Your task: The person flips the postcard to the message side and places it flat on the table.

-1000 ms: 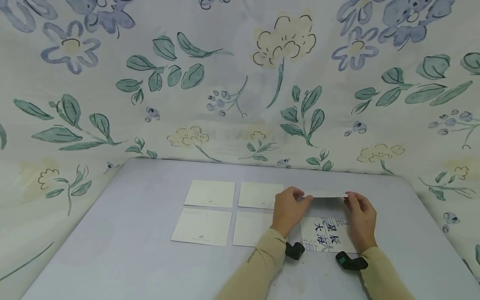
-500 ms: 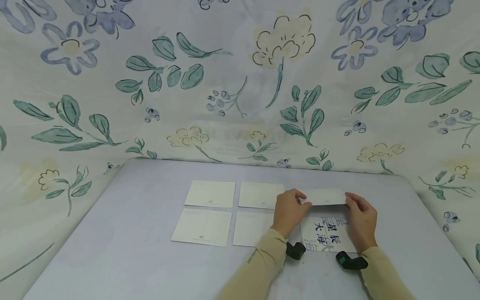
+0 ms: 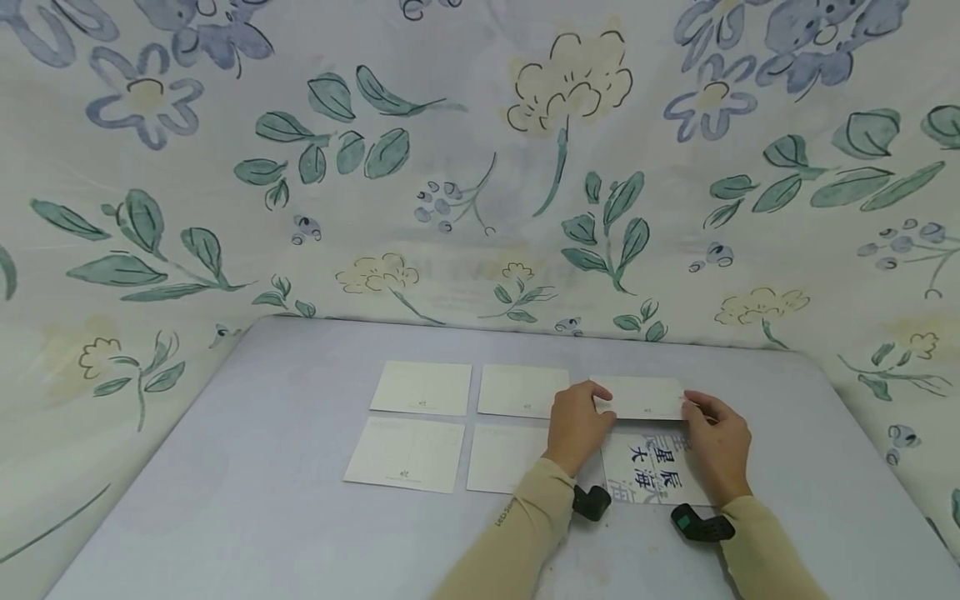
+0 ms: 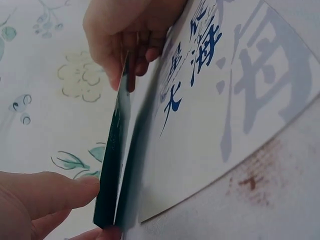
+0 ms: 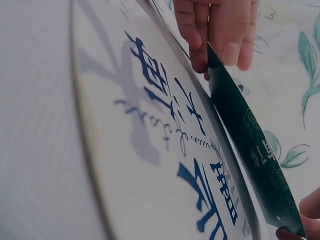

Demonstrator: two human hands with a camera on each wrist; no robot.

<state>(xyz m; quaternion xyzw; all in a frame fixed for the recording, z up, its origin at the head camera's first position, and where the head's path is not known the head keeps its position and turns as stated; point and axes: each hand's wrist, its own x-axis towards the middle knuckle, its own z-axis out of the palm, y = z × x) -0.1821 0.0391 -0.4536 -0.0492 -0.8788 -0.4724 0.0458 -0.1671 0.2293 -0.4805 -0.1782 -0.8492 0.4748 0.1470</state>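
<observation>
Behind a white card with blue calligraphy point(image 3: 651, 471), both hands pinch one postcard point(image 3: 641, 395) by its left and right ends. Its pale back faces up. The wrist views show its dark green underside point(image 5: 252, 150), tilted slightly above the table, its near edge close to the far edge of the calligraphy card. At the left end is my left hand point(image 3: 579, 425), thumb and fingers on the edge. My right hand point(image 3: 722, 442) grips the right end the same way. Whether the postcard's far edge touches the table is hard to tell.
Left of the hands, pale cards lie face down in two rows: one back left point(image 3: 420, 388), one front left point(image 3: 403, 455), one back middle point(image 3: 521, 391), and one front middle point(image 3: 504, 458), partly covered by the left arm. A floral cloth point(image 3: 480, 167) hangs behind the table point(image 3: 225, 483).
The postcard has tipped from nearly edge-on to lying flatter, pale back up, and has come lower and slightly nearer and left. Both hands keep their pinch; the right has shifted slightly left.
</observation>
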